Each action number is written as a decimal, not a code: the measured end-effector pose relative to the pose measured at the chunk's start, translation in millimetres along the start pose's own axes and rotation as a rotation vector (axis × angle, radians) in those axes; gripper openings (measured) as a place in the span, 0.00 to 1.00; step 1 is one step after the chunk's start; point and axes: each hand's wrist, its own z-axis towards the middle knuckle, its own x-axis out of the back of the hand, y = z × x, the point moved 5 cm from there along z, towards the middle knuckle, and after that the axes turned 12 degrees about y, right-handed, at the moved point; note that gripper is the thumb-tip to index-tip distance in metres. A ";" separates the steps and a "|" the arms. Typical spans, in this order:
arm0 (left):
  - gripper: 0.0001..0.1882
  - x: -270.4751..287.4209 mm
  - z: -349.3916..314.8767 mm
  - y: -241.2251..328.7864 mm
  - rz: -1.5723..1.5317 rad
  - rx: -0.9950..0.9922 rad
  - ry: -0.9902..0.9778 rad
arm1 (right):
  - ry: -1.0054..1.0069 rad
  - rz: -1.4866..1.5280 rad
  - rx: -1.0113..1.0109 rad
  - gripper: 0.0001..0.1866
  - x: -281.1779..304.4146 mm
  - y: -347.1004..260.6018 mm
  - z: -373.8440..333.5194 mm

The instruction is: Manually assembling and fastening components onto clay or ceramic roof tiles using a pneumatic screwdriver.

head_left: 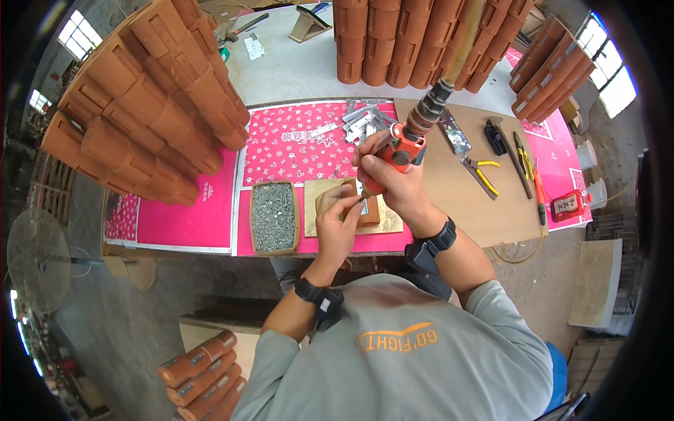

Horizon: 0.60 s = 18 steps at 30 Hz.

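My right hand (401, 184) is wrapped round a red and black power screwdriver (408, 146), which has a thick hose or shaft rising from its top end. The tool points down at a reddish-brown block (369, 216) on a pale wooden board (317, 191). A light metal strip shows on the block's upper face. Beside the driver's tip, my left hand (335, 221) has its thumb and finger pinched together over the strip; whatever lies between them is too small to make out. Left of the board stands a cardboard box (296, 219) full of small metal screws.
Loose metal strips (365, 121) lie beyond my hands. Yellow-handled pliers (484, 175) and other hand tools rest on brown card at right, near a red container (567, 205). Tall stacks of terracotta-coloured pieces (151, 105) rise at left and at the back.
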 end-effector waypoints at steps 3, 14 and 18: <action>0.07 -9.9 11.4 -9.4 0.006 0.005 -0.015 | -0.002 -0.076 0.042 0.06 3.2 7.8 8.6; 0.09 -29.3 16.4 -47.4 0.055 0.092 -0.103 | 0.053 -0.187 0.048 0.05 19.2 34.8 23.0; 0.09 -34.4 12.3 -61.2 -0.110 0.264 -0.102 | 0.044 -0.164 0.002 0.05 20.8 39.5 21.2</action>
